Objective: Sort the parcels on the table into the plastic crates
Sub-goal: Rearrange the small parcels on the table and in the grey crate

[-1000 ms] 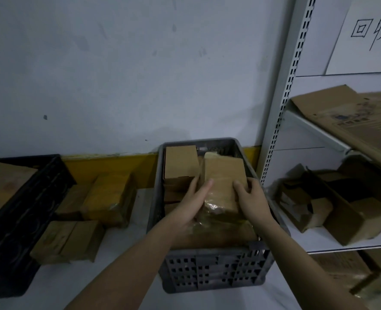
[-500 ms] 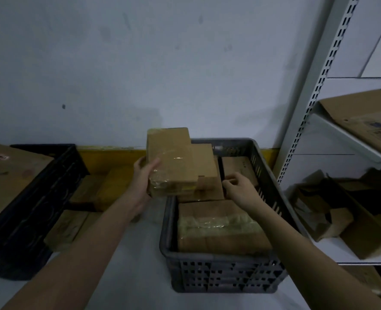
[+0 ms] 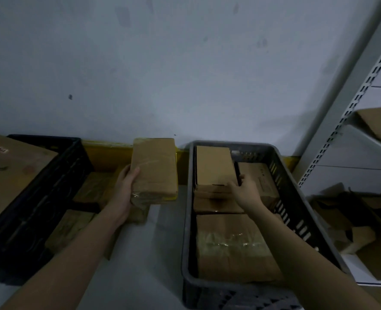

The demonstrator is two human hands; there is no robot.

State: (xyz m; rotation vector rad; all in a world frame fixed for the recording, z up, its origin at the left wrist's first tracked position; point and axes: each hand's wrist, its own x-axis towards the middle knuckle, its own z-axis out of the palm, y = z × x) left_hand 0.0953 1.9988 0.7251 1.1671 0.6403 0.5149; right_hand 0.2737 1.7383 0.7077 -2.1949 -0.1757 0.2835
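- Parcels wrapped in brown card lie in two places: several fill the grey crate on the right, and others rest on the desk between that crate and the black crate on the left.
- One taped parcel is held up above the desk, left of the grey crate and clear of it, its long side running away from the person.
- The left hand has its grip closed on this parcel: the thumb lies over the top face near the left edge, and the other fingers are hidden beneath.
- The right hand reaches into the grey crate, its fingers curled over the near edge of a flat upper parcel stacked at the far left of the crate.
- A large taped parcel fills the near end of the grey crate.
- A big cardboard box sits in the black crate.
- Loose cardboard lies on the metal shelving at the right.
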